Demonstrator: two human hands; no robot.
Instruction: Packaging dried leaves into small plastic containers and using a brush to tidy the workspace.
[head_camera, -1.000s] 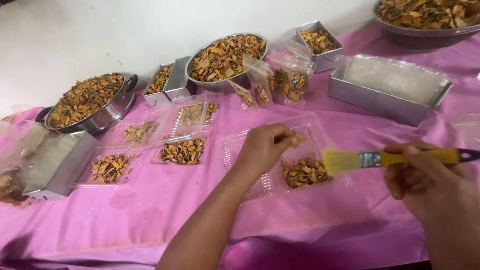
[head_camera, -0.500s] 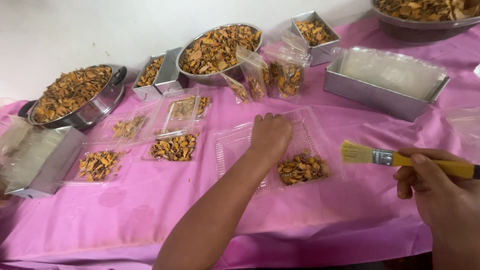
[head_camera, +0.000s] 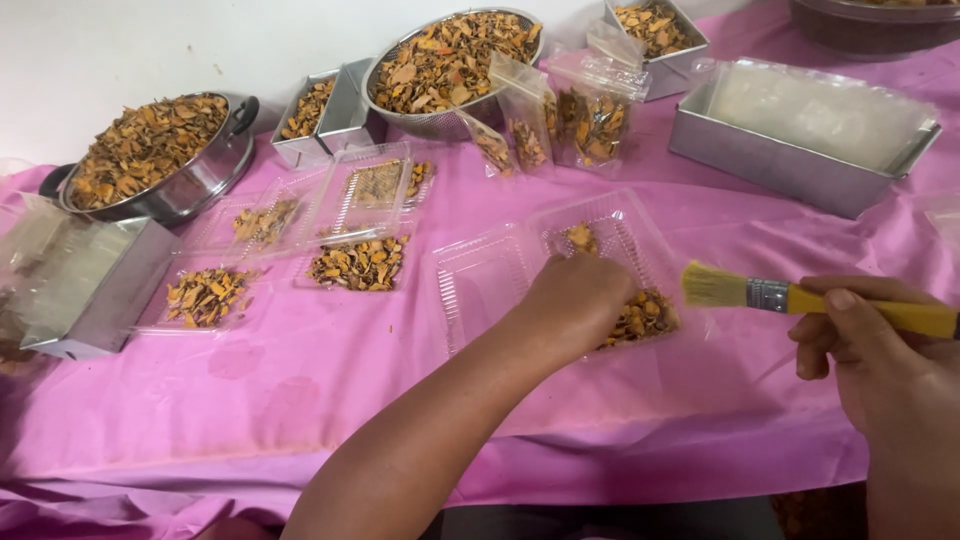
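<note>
Fingers of the left hand curl downward into an open clear plastic clamshell tray, closed loosely over the orange-brown dried pieces heaped in its near right corner; whether they pinch any piece cannot be told, since the back of the hand hides the fingertips. The right hand wraps narrow around the yellow handle of a flat paintbrush with pale bristles and a metal ferrule, thumb laid along the top. The brush lies nearly level, its long axis running left to right, bristles pointing left toward the tray and hanging just beside its right edge, above the cloth.

Both hands work over a pink cloth-covered table. Left of the left hand's fingers, three more clear trays of dried pieces lie side by side, some with lids folded back. Beyond the fingers stand small clear pouches partly filled with the same pieces, leaning against a round steel colander heaped full. Farther left sits a steel pot with black handles, also full. Well beyond the brush, a rectangular steel pan holding a stack of clear plastic bags rests on the cloth. A second such pan stands at the far left edge.
</note>
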